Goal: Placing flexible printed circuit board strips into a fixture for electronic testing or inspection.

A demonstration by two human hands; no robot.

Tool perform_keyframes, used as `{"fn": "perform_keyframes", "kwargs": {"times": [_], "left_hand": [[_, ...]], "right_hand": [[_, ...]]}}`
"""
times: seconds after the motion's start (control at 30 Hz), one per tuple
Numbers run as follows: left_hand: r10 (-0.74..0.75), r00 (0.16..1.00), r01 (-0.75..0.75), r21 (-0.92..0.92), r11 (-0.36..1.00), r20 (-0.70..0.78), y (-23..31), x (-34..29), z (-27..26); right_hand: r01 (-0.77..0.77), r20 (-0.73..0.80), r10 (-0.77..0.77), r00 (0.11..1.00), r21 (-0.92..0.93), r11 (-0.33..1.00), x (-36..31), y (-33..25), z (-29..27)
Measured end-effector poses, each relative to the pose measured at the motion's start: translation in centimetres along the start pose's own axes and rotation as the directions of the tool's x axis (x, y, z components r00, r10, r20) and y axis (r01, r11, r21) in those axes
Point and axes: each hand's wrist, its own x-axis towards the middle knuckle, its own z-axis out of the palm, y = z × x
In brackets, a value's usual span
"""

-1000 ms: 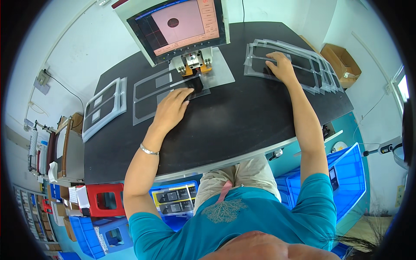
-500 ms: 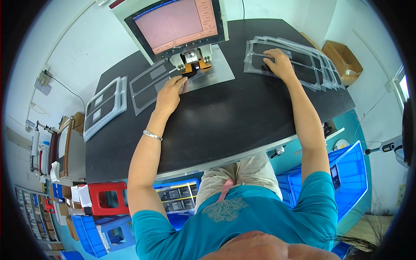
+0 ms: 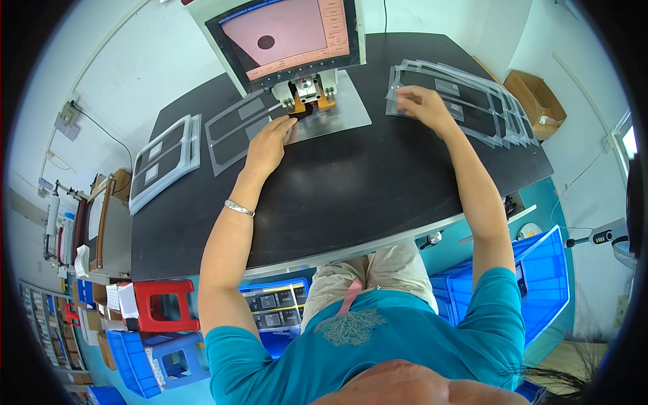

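A clear plastic sheet [image 3: 223, 149] with a frosted outline and small pale panels lies partly under the orange-tipped head of a benchtop machine [image 3: 307, 91]. At its near edge, close to the orange tips, my left hand [image 3: 267, 144] is closed on the sheet, fingers together; the thumb is mostly hidden. My right hand [image 3: 425, 108] hovers over the left end of a fanned pile of similar clear sheets [image 3: 482, 101]. Its fingers are bent, apart and slightly blurred, and I see nothing in them. Above the machine head, the screen [image 3: 287, 37] shows a dark round spot on pink.
Another stack of clear sheets [image 3: 164, 162] lies at the table's left edge. A metal plate [image 3: 351, 111] sits under the machine head. Beyond the black table [image 3: 337, 196] are a cardboard box [image 3: 536, 104], a red stool [image 3: 165, 287] and blue bins [image 3: 547, 283].
My right hand has lifted from the fanned sheets and shifted slightly left and down, its fingers drawing in. A dark round spot has appeared on the screen. My left hand stays by the machine.
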Motion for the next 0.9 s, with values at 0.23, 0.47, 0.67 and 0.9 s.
{"fn": "perform_keyframes", "kwargs": {"times": [0.23, 0.47, 0.67, 0.9], "left_hand": [[0.029, 1.000, -0.029, -0.027, 0.999, -0.005, 2.4, -1.1, -2.3], [0.436, 0.900, -0.420, -0.322, 0.848, -0.026, 11.6, -4.2, -5.2], [0.184, 0.967, -0.201, -0.086, 0.976, -0.175, 4.9, -1.8, -7.0], [-0.395, 0.816, 0.574, 0.516, 0.636, -0.422, -14.5, -6.5, -7.1]], "right_hand": [[-0.311, 0.420, 0.181, 0.889, 0.265, 0.913, -2.2, -5.1, 4.5], [-0.252, 0.274, 0.175, 0.946, 0.275, 0.928, -2.0, -3.9, 5.4], [0.024, -0.089, -0.039, 0.995, -0.162, 0.987, -0.4, -0.8, 1.0], [-0.058, -0.139, 0.024, 0.990, -0.241, 0.969, -0.6, -0.5, -0.9]]}}
